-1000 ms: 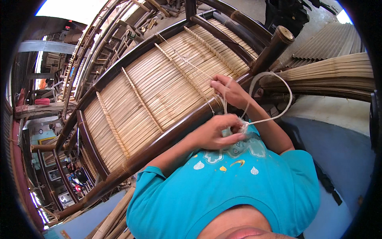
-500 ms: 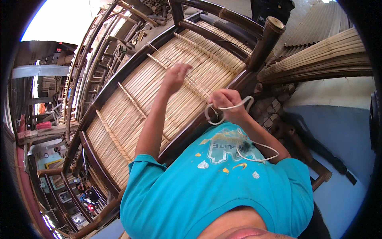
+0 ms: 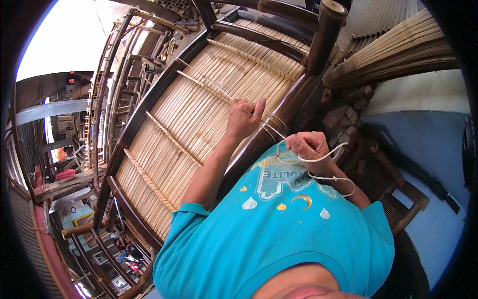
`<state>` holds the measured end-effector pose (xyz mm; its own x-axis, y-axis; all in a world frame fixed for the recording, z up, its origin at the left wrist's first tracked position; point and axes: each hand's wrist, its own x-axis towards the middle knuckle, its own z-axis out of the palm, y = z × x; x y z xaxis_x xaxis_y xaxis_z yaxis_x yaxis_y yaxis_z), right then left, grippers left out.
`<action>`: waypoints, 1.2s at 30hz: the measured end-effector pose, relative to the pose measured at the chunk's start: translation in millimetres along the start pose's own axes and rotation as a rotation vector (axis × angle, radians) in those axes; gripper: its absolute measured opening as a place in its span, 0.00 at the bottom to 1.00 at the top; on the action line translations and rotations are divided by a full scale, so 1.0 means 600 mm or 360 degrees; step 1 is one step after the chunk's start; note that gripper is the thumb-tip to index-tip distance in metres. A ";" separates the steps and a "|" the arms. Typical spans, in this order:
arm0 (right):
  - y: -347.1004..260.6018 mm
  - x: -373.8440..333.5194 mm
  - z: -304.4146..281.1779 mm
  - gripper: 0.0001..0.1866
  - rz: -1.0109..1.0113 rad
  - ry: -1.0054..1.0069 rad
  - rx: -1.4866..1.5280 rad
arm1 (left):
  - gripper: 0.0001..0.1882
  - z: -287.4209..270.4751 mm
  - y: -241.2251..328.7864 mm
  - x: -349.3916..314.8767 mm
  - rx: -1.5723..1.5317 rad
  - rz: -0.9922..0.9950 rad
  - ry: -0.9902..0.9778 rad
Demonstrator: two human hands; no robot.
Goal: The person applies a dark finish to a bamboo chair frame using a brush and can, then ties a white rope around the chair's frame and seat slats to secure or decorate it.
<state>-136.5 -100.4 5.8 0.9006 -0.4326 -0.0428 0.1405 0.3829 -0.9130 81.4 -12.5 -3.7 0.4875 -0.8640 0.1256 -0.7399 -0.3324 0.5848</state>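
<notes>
In front of me lies a bed-like frame of dark bamboo (image 3: 298,94), filled with pale split-bamboo slats (image 3: 191,122). Wrapped binding rows (image 3: 169,133) cross the slats. My left hand (image 3: 245,118) is closed with its thumb up, just above the slats, on strands of cord that stretch to the far rail. My right hand (image 3: 309,144), outside the near rail, grips a white cord (image 3: 319,160) pulled taut from the windings around that rail. Loose loops of the cord hang over my right wrist and forearm.
A thick bamboo post (image 3: 326,37) rises at the frame's right corner. Beyond it juts a bundle of pale strips (image 3: 393,52). Bamboo racks (image 3: 107,94) stand at the left, and dark furniture (image 3: 401,207) rests by the blue wall at right.
My left hand has moved right and nearer, toward the near rail. My right hand has drawn back to the lower right, with the cord now taut between it and the rail.
</notes>
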 end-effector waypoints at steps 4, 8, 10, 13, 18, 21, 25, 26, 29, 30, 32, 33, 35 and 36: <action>-0.015 -0.017 -0.014 0.21 -0.0024 -0.0056 -0.0055 | 0.30 0.004 0.019 -0.015 -0.0019 -0.0062 -0.0031; -0.027 -0.034 -0.023 0.22 -0.0053 -0.0090 -0.0049 | 0.29 0.009 0.038 -0.025 0.0014 -0.0072 -0.0059; -0.025 -0.044 -0.032 0.22 -0.0077 -0.0107 -0.0038 | 0.28 0.012 0.051 -0.028 0.0038 -0.0078 -0.0067; -0.026 -0.052 -0.046 0.21 -0.0172 -0.0145 0.0005 | 0.27 0.016 0.068 -0.033 -0.0030 -0.0078 -0.0032; -0.019 -0.052 -0.045 0.20 -0.0202 -0.0082 0.0046 | 0.22 0.009 0.058 -0.029 -0.0089 0.0056 -0.0257; -0.027 -0.042 -0.050 0.19 -0.0161 -0.0108 0.0099 | 0.20 -0.010 0.023 0.004 -0.0004 0.0197 -0.0308; -0.034 -0.041 -0.063 0.19 0.0062 -0.0044 0.0071 | 0.24 -0.022 -0.057 0.026 0.0075 0.0041 -0.0340; -0.021 -0.032 -0.071 0.18 0.0014 0.0103 0.0400 | 0.26 -0.019 -0.051 0.028 0.0068 -0.0015 -0.0286; 0.040 -0.018 -0.128 0.14 0.0053 0.0406 0.0787 | 0.28 -0.004 -0.033 0.037 -0.0005 -0.0382 0.0008; 0.058 -0.019 -0.175 0.13 0.0147 0.0423 0.0503 | 0.28 -0.005 -0.030 0.034 -0.0042 -0.0482 0.0038; 0.115 -0.061 -0.282 0.14 0.0649 0.0460 -0.0687 | 0.27 -0.004 -0.026 0.028 -0.0048 -0.0469 0.0090; 0.084 -0.085 -0.318 0.17 0.1009 0.0100 -0.1523 | 0.27 -0.001 -0.026 0.025 -0.0047 -0.0443 0.0115; 0.010 -0.107 -0.351 0.20 0.1590 -0.0159 -0.2523 | 0.28 0.006 -0.031 0.019 -0.0068 -0.0318 0.0221; -0.012 -0.105 -0.360 0.20 0.1820 0.0010 -0.2681 | 0.28 0.008 -0.034 0.017 -0.0071 -0.0340 0.0234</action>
<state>-283.3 -252.1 -72.5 0.2812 -0.5957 -0.7524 -0.8217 -0.5545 0.1319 99.6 -16.5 -18.1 0.6949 -0.7108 0.1084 -0.5932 -0.4816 0.6451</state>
